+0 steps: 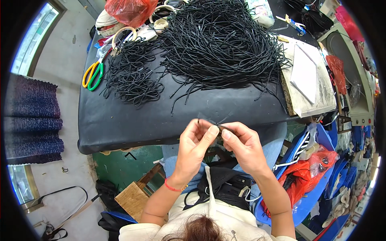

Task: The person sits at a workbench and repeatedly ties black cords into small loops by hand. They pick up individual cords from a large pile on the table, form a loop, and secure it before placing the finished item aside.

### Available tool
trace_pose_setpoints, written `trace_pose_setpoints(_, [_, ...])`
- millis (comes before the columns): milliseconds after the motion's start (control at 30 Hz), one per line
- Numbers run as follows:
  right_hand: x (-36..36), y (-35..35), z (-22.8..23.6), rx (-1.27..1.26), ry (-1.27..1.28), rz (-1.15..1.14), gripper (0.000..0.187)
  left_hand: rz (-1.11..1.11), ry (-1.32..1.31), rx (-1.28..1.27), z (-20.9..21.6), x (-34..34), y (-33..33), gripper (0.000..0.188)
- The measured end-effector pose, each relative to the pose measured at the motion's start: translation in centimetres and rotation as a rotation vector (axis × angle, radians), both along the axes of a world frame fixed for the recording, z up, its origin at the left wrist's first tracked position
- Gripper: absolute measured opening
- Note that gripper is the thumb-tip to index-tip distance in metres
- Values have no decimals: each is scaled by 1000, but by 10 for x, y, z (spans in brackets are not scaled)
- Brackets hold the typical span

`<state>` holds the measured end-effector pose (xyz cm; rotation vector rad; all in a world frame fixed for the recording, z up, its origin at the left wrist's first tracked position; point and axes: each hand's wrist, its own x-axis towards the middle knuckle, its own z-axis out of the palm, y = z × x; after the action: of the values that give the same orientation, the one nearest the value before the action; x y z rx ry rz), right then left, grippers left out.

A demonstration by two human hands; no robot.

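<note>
Over the table's near edge my left hand (196,140) and my right hand (242,142) meet, thumbs and fingertips pinched close together. Between them runs a thin black cord (220,125), gripped from both sides; its far ends blur, and part of it is hidden behind the fingers. Beyond my hands a big heap of black cords (221,44) covers the back middle of the table. To its left lies a smaller pile of looped black cords (134,74).
Scissors (93,75) with yellow and green handles lie on the dark table (116,124) at left. White paper (304,74) rests on a board (323,92) at right. A red plastic bag (130,10) sits at the back. A blue bin (327,176) stands beside my right arm.
</note>
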<state>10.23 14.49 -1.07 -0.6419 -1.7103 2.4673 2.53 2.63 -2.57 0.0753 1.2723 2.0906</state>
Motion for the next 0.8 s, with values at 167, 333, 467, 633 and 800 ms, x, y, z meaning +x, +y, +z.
trace_pose_setpoints(167, [-6, -18, 10, 117, 28, -124, 15, -5, -62, 131, 12, -12, 3, 19])
trace_pose_setpoints(333, [-15, 11, 16, 708, 149, -205, 16, -325, 102, 27, 16, -23, -6, 19])
trace_pose_setpoints(467, [-22, 4, 20, 142, 137, -52, 15, -329, 86, 67, 13, -18, -7, 17])
trace_pose_setpoints(633, [-20, -3, 16, 132, 113, -180, 19, -250, -61, 87, 14, -11, -5, 17])
trace_pose_setpoints(800, [-21, -3, 14, 125, 53, -188, 27, -283, -61, 99, 16, -8, -6, 17])
